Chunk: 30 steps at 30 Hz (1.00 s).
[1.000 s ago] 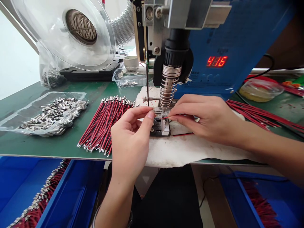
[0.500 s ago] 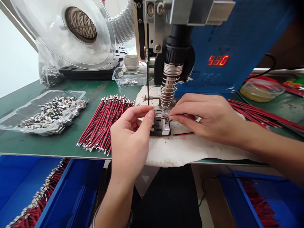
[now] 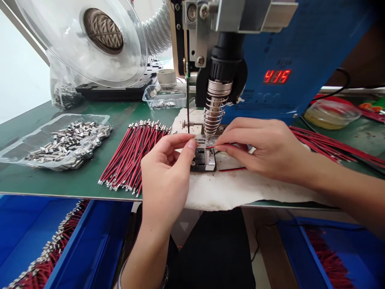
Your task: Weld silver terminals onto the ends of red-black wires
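Under the tip of a soldering iron [image 3: 214,106] with a coiled spring guard sits a small metal fixture [image 3: 210,160] on a black base. My right hand [image 3: 255,146] pinches a red and black wire [image 3: 210,147] between thumb and fingertips, its end lying at the fixture. On the other side, my left hand [image 3: 168,168] is closed in a pinch at the fixture's left edge; whatever is between its fingertips is too small to make out. A bundle of red and black wires with metal connectors [image 3: 129,156] lies left of my left hand.
A clear tray [image 3: 64,140] of loose metal connectors stands on the green table. Behind the iron is a blue machine [image 3: 270,48] with a red display. More wires [image 3: 333,146] lie at the right. Blue bins [image 3: 75,249] with wires sit below the table edge.
The red display reads a different number. The wire end and my right fingertips have shifted very slightly; my left hand stays at the fixture.
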Motion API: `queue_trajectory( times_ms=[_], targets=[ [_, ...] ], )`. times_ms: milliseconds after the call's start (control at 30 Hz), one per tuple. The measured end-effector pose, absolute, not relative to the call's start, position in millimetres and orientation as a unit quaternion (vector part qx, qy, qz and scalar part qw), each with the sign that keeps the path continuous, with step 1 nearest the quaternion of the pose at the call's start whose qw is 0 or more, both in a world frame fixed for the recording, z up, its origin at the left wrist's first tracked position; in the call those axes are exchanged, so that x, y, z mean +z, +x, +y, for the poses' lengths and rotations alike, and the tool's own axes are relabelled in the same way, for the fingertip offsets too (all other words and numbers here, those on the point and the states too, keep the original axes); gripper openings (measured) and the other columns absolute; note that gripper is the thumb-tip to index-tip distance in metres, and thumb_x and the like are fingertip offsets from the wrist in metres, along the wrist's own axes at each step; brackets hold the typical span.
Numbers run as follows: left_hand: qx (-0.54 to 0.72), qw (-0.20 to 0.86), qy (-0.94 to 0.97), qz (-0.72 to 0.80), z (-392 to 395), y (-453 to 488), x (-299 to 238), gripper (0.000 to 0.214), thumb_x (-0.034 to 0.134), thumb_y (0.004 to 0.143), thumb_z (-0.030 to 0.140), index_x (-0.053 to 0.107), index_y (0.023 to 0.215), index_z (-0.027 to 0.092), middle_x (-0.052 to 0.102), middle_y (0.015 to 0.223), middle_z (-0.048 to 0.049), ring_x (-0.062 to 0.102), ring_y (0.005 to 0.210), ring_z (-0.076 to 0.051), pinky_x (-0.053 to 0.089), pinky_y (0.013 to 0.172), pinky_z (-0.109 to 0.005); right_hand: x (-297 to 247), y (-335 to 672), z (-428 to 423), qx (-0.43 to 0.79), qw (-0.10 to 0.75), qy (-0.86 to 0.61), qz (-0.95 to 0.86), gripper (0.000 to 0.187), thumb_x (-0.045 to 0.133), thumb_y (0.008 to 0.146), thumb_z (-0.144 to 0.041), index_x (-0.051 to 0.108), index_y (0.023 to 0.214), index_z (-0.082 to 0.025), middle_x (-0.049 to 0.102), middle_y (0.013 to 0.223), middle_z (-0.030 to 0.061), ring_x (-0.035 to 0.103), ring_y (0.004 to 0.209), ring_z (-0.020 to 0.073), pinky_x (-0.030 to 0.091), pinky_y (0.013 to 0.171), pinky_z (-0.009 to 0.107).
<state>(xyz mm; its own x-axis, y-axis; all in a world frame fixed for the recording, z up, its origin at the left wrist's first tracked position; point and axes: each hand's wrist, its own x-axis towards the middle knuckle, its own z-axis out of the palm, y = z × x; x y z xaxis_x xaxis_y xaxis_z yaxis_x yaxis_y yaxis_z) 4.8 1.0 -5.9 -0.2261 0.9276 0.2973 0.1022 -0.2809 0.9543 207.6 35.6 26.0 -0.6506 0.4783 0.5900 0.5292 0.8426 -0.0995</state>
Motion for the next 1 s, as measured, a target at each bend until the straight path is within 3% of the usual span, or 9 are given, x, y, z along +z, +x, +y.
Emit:
queue_trajectory(
  times_ms=[233, 533, 767, 1000],
  targets=[
    [0.595, 0.358, 0.511, 0.507, 0.8, 5.3, -3.8, 0.011, 0.078, 0.087, 0.036, 0.082, 0.093, 0.029, 0.072, 0.081, 0.0, 0.055, 0.062, -0.008, 0.041, 0.052, -0.018, 26.2, 207.8, 35.4, -0.026, 0.32, -0.291, -0.901, 0.016, 0.06, 0.099, -0.019, 0.075, 0.094, -0.015, 0.073, 0.089, 0.0072, 0.068, 0.078, 0.0184, 0.051, 0.067, 0.032],
    [0.572, 0.364, 0.527, 0.512, -1.1, 5.0, -4.0, 0.017, 0.08, 0.084, 0.04, 0.084, 0.096, 0.029, 0.078, 0.089, -0.0018, 0.067, 0.079, -0.014, 0.048, 0.061, -0.019, 27.5, 204.2, 34.4, 0.009, 0.333, -0.3, -0.894, 0.012, 0.064, 0.096, -0.017, 0.075, 0.092, -0.014, 0.072, 0.084, 0.0059, 0.066, 0.075, 0.0158, 0.048, 0.064, 0.029],
    [0.557, 0.348, 0.54, 0.526, -1.2, 6.2, -3.0, 0.015, 0.08, 0.084, 0.039, 0.084, 0.092, 0.027, 0.077, 0.081, -0.0019, 0.064, 0.069, -0.014, 0.04, 0.052, -0.022, 27.8, 203.8, 33.3, 0.022, 0.33, -0.324, -0.886, 0.009, 0.065, 0.094, -0.019, 0.072, 0.089, -0.02, 0.071, 0.082, 0.003, 0.062, 0.068, 0.0154, 0.047, 0.064, 0.031],
    [0.553, 0.341, 0.546, 0.528, -1.2, 6.1, -2.5, 0.016, 0.078, 0.085, 0.038, 0.083, 0.093, 0.024, 0.078, 0.088, -0.0035, 0.066, 0.073, -0.015, 0.042, 0.053, -0.022, 29.4, 202.7, 32.4, 0.034, 0.33, -0.337, -0.881, 0.011, 0.064, 0.095, -0.02, 0.071, 0.087, -0.022, 0.07, 0.081, 0.0018, 0.058, 0.062, 0.0143, 0.047, 0.062, 0.032]
  ],
)
